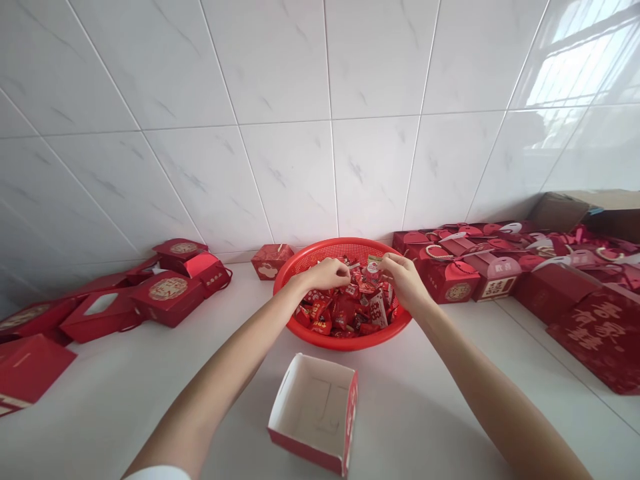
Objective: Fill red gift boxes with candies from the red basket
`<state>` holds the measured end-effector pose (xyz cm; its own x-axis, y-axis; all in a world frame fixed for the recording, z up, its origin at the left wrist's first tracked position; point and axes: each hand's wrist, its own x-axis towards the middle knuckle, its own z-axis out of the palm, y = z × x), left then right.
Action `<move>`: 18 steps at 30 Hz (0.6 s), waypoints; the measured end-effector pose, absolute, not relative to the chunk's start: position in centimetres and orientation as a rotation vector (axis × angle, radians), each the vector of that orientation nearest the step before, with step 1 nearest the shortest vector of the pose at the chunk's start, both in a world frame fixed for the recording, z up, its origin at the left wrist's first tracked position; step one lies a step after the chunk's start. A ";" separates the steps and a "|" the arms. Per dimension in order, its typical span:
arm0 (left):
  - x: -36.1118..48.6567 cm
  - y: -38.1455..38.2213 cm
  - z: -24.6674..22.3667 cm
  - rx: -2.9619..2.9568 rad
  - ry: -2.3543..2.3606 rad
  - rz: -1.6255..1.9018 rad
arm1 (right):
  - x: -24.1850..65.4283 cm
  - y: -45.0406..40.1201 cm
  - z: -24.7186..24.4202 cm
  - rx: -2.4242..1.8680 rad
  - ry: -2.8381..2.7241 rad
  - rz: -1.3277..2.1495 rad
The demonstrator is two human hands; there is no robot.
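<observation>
I see a white tabletop [125, 387] against a white tiled wall [280, 100]. Left side: flat and half-folded red boxes [167, 297] scattered, one flat red sheet [30, 370] at the edge. One small closed red box [271, 260] sits by the wall. Right side: a crowd of closed red gift boxes [493, 273] with handles, brown cardboard carton [575, 208] behind them in the corner. Window glare on the upper right tiles.
</observation>
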<state>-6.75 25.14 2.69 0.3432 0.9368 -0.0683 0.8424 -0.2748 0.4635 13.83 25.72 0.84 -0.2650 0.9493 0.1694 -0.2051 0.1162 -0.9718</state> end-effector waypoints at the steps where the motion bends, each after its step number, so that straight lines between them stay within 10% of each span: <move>1: -6.8 25.2 2.6 2.193 1.578 0.299 | 13.9 25.7 0.9 -0.821 -1.332 1.384; 18: -4.1 21.3 2.1 2.380 1.623 -0.567 | 13.6 26.1 0.3 -0.873 -1.279 1.447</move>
